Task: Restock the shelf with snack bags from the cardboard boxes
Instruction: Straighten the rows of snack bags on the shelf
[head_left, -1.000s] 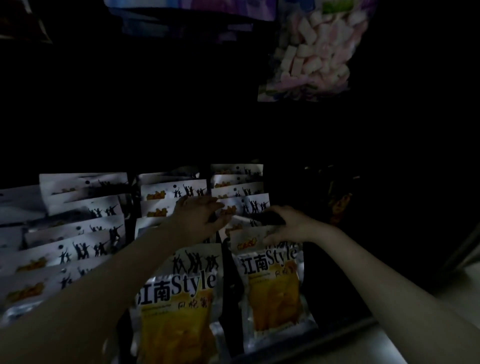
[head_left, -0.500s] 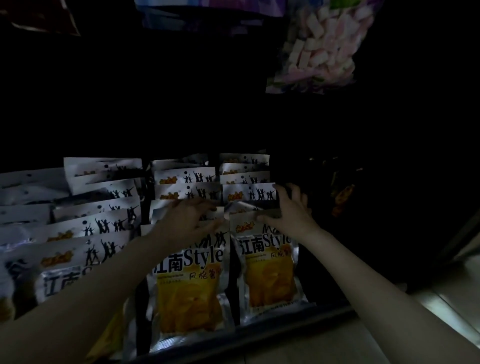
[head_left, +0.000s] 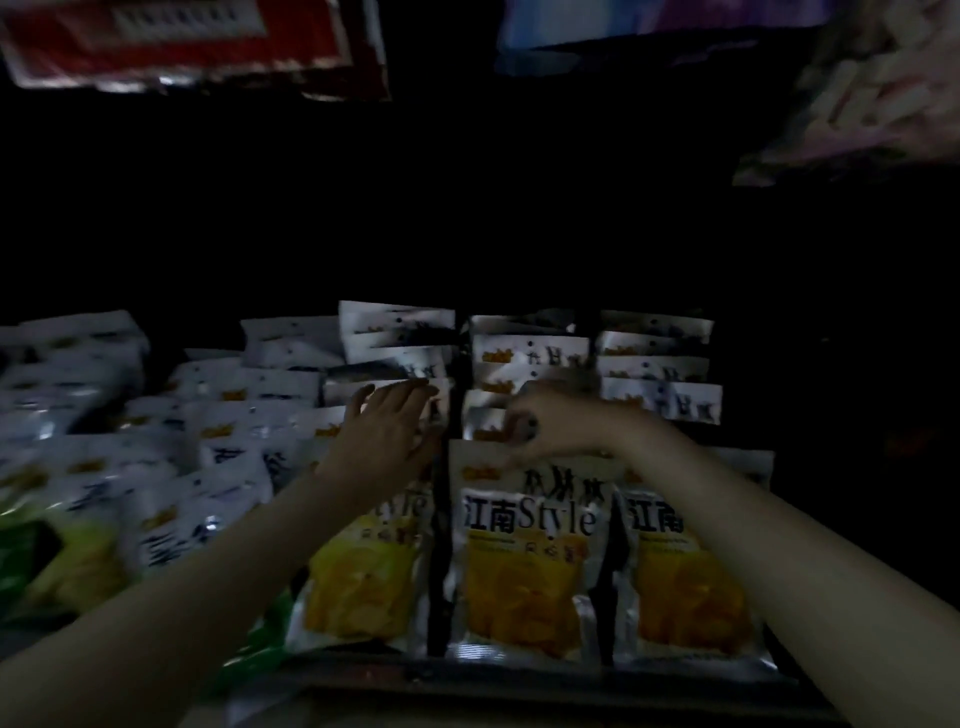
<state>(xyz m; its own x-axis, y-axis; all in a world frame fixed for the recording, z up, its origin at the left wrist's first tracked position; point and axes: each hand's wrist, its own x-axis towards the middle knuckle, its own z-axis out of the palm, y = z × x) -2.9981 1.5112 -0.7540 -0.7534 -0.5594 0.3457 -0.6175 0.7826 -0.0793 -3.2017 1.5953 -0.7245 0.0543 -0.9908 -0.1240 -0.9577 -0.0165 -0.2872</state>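
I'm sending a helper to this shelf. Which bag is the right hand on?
Find the upright rows of white-and-yellow snack bags. Between two dark dividers, the front bag is the only one whose top edge the right hand pinches.

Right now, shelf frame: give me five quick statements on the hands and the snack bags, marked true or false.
1. Both hands are up among the rows of snack bags. True: left hand, right hand.
2. The left hand lies with its fingers spread on the tops of the bags. True.
3. The front bag in the middle row shows green contents. False: they look yellow-orange.
4. A cardboard box stands between the two hands. False: only bags and a dark divider are there.
5. The right hand's fingers are curled at a bag top. True.
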